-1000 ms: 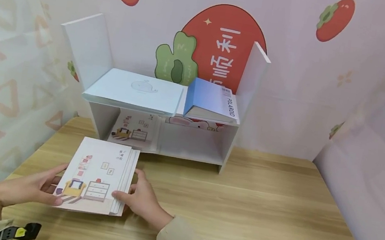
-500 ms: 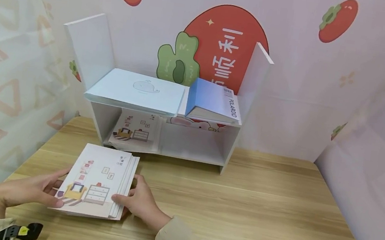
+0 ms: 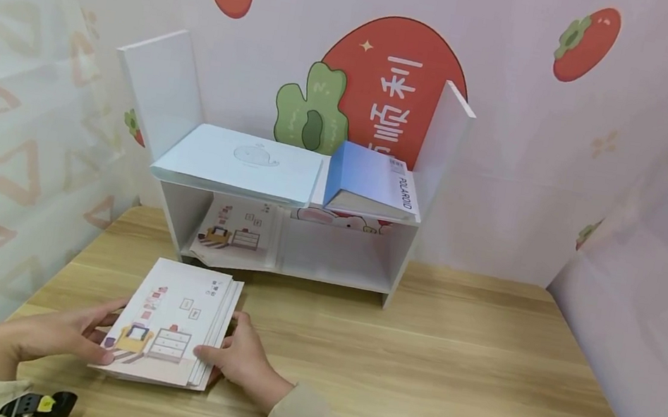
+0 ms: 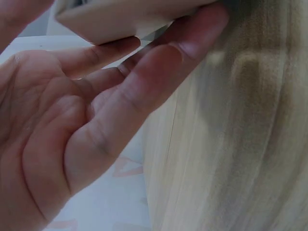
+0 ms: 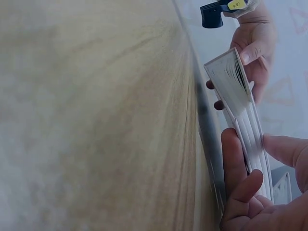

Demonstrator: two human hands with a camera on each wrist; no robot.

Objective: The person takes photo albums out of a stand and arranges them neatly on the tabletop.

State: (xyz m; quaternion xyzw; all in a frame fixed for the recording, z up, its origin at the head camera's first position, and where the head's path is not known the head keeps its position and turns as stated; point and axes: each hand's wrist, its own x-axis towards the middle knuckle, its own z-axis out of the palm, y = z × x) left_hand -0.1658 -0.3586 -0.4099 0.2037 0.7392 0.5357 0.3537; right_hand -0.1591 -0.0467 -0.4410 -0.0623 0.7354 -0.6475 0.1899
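Observation:
A white book with a yellow armchair and a chest of drawers drawn on its cover lies between both hands, in front of the shelf. My left hand grips its lower left corner, thumb on the cover and fingers underneath. At the opposite side my right hand pinches the layered edge, thumb on top. In the right wrist view, the page edges of the book fan slightly, and fingers support it from below. The left wrist view shows the left fingers under the book's corner, above the wooden table.
A white two-tier shelf stands behind. Its upper board bears a pale blue whale-print book and a blue POLAROID book. A similar armchair-print book lies at the lower left. Wood-grain table extends right.
The book has come slightly down and nearer to me, away from the shelf. Both hands keep their hold and move with it; the head view has shifted a little.

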